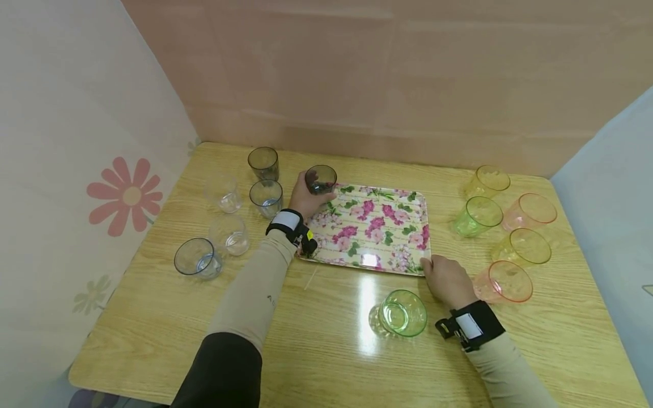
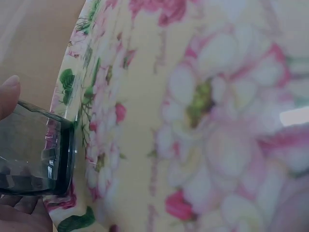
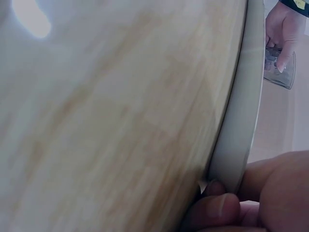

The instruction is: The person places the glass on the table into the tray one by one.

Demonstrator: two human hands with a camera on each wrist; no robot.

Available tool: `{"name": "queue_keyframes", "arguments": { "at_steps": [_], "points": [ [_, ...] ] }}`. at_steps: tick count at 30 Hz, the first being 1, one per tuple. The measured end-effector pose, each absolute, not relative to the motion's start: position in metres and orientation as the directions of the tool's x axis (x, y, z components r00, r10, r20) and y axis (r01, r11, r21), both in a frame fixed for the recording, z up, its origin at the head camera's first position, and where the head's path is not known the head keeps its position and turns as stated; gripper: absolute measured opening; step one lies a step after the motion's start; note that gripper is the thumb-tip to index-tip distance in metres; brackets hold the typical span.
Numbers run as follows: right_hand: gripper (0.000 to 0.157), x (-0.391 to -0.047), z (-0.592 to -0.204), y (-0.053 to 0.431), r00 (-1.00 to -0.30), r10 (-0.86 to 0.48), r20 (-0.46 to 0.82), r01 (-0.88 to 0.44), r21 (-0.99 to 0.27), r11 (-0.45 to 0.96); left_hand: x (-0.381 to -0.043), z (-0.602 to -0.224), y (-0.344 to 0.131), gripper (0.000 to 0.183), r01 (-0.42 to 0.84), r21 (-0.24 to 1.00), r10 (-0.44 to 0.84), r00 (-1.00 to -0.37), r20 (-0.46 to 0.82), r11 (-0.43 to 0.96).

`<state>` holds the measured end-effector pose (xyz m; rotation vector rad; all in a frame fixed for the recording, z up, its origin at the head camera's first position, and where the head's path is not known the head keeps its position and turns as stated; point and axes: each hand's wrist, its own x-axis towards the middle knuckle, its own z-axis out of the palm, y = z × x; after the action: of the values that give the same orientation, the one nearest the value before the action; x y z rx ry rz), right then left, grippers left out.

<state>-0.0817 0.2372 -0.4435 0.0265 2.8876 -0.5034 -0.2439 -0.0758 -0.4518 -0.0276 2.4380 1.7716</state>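
Observation:
My left hand grips a dark grey tumbler at the far left corner of a flower-printed tray. In the left wrist view, the thumb lies at the rim of this tumbler and fingers pass under or behind its base; whether the base touches the tray I cannot tell. At the tray's near right corner my right hand pinches the rim. The right wrist view has its fingers at the tray edge. A green tumbler stands upright in front of the tray.
Left of the tray stand two dark tumblers, two clear glasses and a blue-rimmed tumbler. Several yellow, green and pink tumblers stand on the right. A brown wall rises behind the wooden table.

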Motion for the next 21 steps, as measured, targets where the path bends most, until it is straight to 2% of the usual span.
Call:
{"name": "queue_keyframes", "arguments": {
  "at_steps": [8, 14, 21],
  "points": [
    [0.042, -0.081, -0.442, 0.238, -0.984, -0.043, -0.174, 0.019, -0.343, 0.939, -0.243, -0.457, -0.076, 0.085, -0.059, 0.949, 0.044, -0.996, -0.077, 0.31],
    [0.042, -0.081, -0.441, 0.237, -0.984, -0.05, -0.169, 0.013, -0.351, 0.936, -0.237, -0.455, -0.081, 0.113, -0.036, 0.947, 0.067, -0.996, -0.061, 0.32],
    [0.042, -0.081, -0.441, 0.237, -0.979, -0.047, -0.198, 0.026, -0.35, 0.936, -0.208, -0.447, -0.084, 0.113, -0.149, 0.953, -0.062, -0.989, -0.137, 0.264]
  ]
}}
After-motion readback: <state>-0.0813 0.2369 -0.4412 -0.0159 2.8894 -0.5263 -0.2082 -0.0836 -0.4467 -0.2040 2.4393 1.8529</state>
